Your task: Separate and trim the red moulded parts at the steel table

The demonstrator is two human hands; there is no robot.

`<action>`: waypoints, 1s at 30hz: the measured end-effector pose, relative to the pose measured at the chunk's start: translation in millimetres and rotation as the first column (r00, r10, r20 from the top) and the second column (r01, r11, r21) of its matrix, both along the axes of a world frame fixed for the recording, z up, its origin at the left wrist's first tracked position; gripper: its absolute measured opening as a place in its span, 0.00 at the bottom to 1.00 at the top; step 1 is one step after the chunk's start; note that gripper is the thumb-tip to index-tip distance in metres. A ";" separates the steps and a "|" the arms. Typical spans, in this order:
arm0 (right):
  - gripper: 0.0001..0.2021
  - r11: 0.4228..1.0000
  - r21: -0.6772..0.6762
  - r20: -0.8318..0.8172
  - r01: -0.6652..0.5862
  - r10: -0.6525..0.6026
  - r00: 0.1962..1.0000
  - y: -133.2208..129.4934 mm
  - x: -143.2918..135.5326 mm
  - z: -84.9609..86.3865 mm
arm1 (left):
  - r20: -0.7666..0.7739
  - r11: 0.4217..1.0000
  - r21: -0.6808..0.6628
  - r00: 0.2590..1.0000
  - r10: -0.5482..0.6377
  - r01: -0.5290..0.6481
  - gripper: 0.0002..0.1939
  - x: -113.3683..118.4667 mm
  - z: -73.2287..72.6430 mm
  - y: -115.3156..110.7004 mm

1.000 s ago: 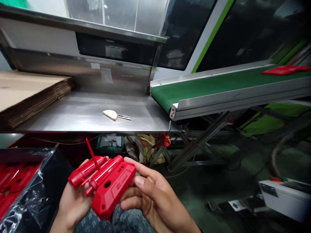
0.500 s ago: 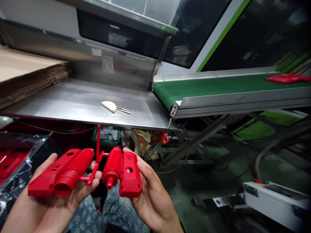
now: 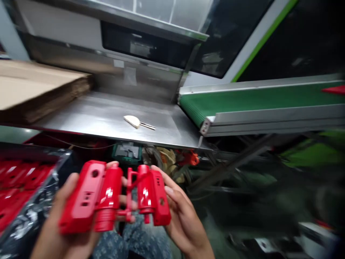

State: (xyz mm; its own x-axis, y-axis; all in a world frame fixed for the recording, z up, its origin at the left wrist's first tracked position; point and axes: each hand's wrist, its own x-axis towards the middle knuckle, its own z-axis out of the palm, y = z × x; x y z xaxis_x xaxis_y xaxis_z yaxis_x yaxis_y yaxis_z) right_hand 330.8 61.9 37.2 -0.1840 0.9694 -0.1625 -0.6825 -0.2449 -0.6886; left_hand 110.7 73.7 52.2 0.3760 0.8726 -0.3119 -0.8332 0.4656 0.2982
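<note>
I hold a red moulded plastic part in both hands, low in the head view. It has two shell halves joined by a thin red runner (image 3: 128, 196). My left hand (image 3: 58, 223) cups the larger left half (image 3: 90, 196) from below. My right hand (image 3: 183, 223) grips the smaller right half (image 3: 153, 196) along its outer side. Both halves face up, side by side, over my patterned trousers (image 3: 134, 241).
A steel table (image 3: 107, 117) with a small cream-handled tool (image 3: 134, 121) lies ahead. Flat cardboard (image 3: 32, 90) is stacked at left. A green conveyor belt (image 3: 258, 99) runs right, carrying a red part (image 3: 334, 89). A plastic-lined bin of red parts (image 3: 18, 187) stands at lower left.
The two halves, first folded together, were spread apart and now lie flat side by side. My view has swung slightly left, with motion blur.
</note>
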 end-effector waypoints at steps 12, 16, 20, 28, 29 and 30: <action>0.19 0.999 -0.004 0.016 -0.043 0.043 0.999 21.0 -10.3 -77.5 | -0.254 0.985 0.158 0.967 -0.030 0.072 0.33 28.7 -0.6 -14.1; 0.21 0.997 0.052 0.081 -0.054 0.050 0.995 21.2 -5.2 -77.4 | -0.246 0.931 0.305 0.961 -0.129 0.203 0.35 18.3 -19.6 -13.8; 0.26 0.992 0.120 0.131 -0.049 0.033 0.991 17.1 0.3 -73.2 | -0.183 0.915 0.295 0.957 -0.227 0.274 0.25 3.3 -33.5 -12.4; 0.22 0.995 0.093 0.374 0.037 -0.069 0.925 -7.4 0.7 -51.3 | 0.052 0.940 0.299 0.981 -0.185 0.161 0.26 -12.8 -37.1 2.5; 0.23 0.996 0.087 0.396 0.025 -0.058 0.917 -10.0 -0.4 -47.4 | 0.062 0.950 0.270 0.982 -0.178 0.155 0.26 -13.8 -37.1 5.1; 0.23 0.996 0.085 0.411 0.013 -0.047 0.911 -12.2 -1.8 -43.5 | 0.068 0.958 0.240 0.982 -0.175 0.154 0.26 -14.5 -37.0 7.3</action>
